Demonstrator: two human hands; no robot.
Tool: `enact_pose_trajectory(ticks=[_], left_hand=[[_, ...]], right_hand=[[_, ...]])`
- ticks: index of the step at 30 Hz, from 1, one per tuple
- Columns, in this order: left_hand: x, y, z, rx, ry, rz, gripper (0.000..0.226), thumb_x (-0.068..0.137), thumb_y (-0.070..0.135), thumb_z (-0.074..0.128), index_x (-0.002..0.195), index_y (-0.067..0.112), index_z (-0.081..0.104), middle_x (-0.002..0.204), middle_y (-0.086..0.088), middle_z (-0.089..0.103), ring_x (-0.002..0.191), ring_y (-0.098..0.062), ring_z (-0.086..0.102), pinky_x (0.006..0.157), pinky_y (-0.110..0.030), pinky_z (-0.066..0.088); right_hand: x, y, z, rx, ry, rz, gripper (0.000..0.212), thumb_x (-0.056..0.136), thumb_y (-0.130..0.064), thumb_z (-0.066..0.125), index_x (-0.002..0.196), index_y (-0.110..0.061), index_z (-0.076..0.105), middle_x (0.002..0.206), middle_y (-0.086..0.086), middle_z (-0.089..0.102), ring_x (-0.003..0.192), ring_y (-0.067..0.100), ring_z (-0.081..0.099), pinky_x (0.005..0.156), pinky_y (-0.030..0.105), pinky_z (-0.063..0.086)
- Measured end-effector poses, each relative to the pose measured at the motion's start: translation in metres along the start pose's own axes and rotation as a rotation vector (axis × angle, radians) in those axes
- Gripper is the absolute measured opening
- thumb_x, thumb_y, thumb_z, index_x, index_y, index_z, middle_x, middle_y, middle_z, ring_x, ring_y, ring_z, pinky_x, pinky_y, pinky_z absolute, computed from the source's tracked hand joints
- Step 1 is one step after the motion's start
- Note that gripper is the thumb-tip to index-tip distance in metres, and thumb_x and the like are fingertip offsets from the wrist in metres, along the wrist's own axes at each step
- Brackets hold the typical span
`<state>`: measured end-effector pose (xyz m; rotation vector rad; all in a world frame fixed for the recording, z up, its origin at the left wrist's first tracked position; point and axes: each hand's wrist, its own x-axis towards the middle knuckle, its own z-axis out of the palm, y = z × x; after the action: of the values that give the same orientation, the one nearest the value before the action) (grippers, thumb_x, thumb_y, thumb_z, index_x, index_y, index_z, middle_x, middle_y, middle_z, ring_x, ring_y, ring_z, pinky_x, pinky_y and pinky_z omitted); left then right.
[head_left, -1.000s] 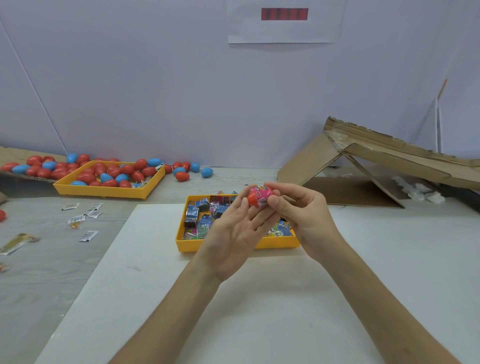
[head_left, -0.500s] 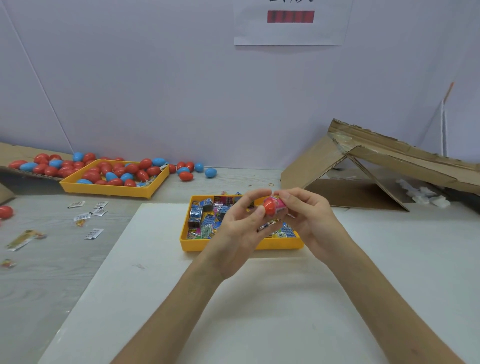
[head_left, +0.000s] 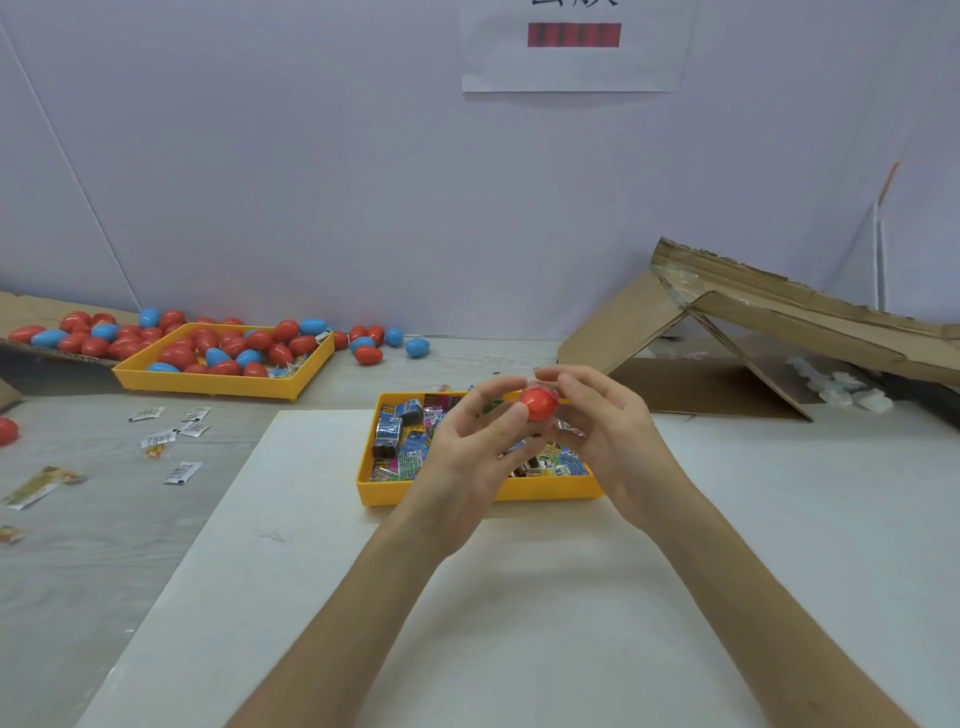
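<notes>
White board (head_left: 519, 597) covers the near part of the grey table (head_left: 78, 571), and above it both hands meet on a small red egg (head_left: 537, 404). The left hand (head_left: 467, 467) pinches the egg's left side between curled thumb and forefinger. The right hand (head_left: 608, 441) closes its fingertips on the right side, where the shell is partly hidden. The egg is in the air, touching nothing but the fingers. Just under and beyond the grip sits a yellow tray (head_left: 467, 496) of bright wrapped packets. Loose packets (head_left: 176, 431) lie on the table well to the left of the grip. Further left and back is a second yellow tray (head_left: 208, 382) of red and blue eggs, with more eggs scattered around it. Folded cardboard (head_left: 779, 322) leans to the grip's right.
</notes>
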<state>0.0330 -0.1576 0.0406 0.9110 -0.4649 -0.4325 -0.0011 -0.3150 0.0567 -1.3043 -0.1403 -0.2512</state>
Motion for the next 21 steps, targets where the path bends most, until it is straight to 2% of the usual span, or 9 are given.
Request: enact_pose_trajectory(ticks=[3, 7, 10, 12, 15, 18, 21], left_hand=[[0.0017, 0.0006, -0.0016, 0.068, 0.076, 0.041, 0.033, 0.083, 0.015, 0.077, 0.115, 0.018, 0.067, 0.105, -0.003, 0.075, 0.103, -0.021, 0.068, 0.088, -0.030, 0.057], [0.0021, 0.0016, -0.0007, 0.224, 0.144, 0.137, 0.034, 0.077, 0.022, 0.076, 0.110, 0.018, 0.068, 0.105, -0.005, 0.076, 0.099, -0.018, 0.071, 0.080, -0.024, 0.056], [0.0026, -0.0006, 0.0000, 0.422, 0.204, 0.235, 0.033, 0.078, 0.025, 0.079, 0.109, 0.019, 0.069, 0.103, -0.004, 0.076, 0.102, -0.021, 0.071, 0.085, -0.028, 0.057], [0.0029, -0.0020, -0.0008, 0.482, 0.239, 0.276, 0.028, 0.082, 0.019, 0.080, 0.107, 0.020, 0.070, 0.100, -0.001, 0.077, 0.099, -0.018, 0.071, 0.084, -0.028, 0.058], [0.0030, -0.0024, -0.0018, 0.558, 0.291, 0.317, 0.029, 0.082, 0.015, 0.082, 0.106, 0.024, 0.070, 0.098, 0.006, 0.075, 0.095, -0.009, 0.070, 0.079, -0.023, 0.057], [0.0033, -0.0037, -0.0017, 0.607, 0.311, 0.347, 0.033, 0.079, 0.016, 0.085, 0.106, 0.027, 0.069, 0.097, 0.011, 0.072, 0.093, -0.007, 0.069, 0.075, -0.022, 0.057], [0.0029, -0.0076, -0.0019, 0.724, 0.324, 0.429, 0.034, 0.078, 0.014, 0.086, 0.102, 0.027, 0.067, 0.094, 0.006, 0.069, 0.088, -0.013, 0.066, 0.070, -0.024, 0.056]], right_hand=[[-0.0005, 0.0019, 0.0003, -0.169, 0.020, -0.060, 0.026, 0.085, -0.033, 0.066, 0.105, -0.019, 0.075, 0.102, 0.001, 0.075, 0.096, 0.017, 0.070, 0.081, 0.031, 0.059], [-0.0014, 0.0046, 0.0018, -0.278, 0.045, -0.107, 0.024, 0.087, -0.031, 0.068, 0.108, -0.022, 0.075, 0.101, -0.003, 0.076, 0.090, 0.011, 0.071, 0.071, 0.022, 0.057], [-0.0005, 0.0067, 0.0008, -0.274, 0.039, -0.096, 0.018, 0.096, -0.018, 0.064, 0.109, -0.021, 0.075, 0.104, -0.001, 0.076, 0.091, 0.016, 0.073, 0.071, 0.024, 0.058], [0.0001, 0.0085, 0.0011, -0.250, 0.053, -0.089, 0.020, 0.098, -0.013, 0.062, 0.111, -0.019, 0.075, 0.104, 0.002, 0.075, 0.092, 0.020, 0.073, 0.073, 0.027, 0.060], [-0.0009, 0.0097, 0.0039, -0.207, 0.052, -0.074, 0.020, 0.098, -0.011, 0.061, 0.112, -0.015, 0.074, 0.105, 0.006, 0.076, 0.096, 0.026, 0.074, 0.077, 0.029, 0.061], [-0.0028, 0.0100, 0.0064, -0.155, -0.005, -0.042, 0.022, 0.099, -0.011, 0.058, 0.115, -0.010, 0.074, 0.109, 0.009, 0.075, 0.104, 0.027, 0.072, 0.084, 0.032, 0.060], [-0.0043, 0.0101, 0.0084, -0.115, -0.049, -0.004, 0.024, 0.098, -0.014, 0.061, 0.118, -0.008, 0.072, 0.112, 0.014, 0.074, 0.107, 0.030, 0.071, 0.089, 0.040, 0.059]])
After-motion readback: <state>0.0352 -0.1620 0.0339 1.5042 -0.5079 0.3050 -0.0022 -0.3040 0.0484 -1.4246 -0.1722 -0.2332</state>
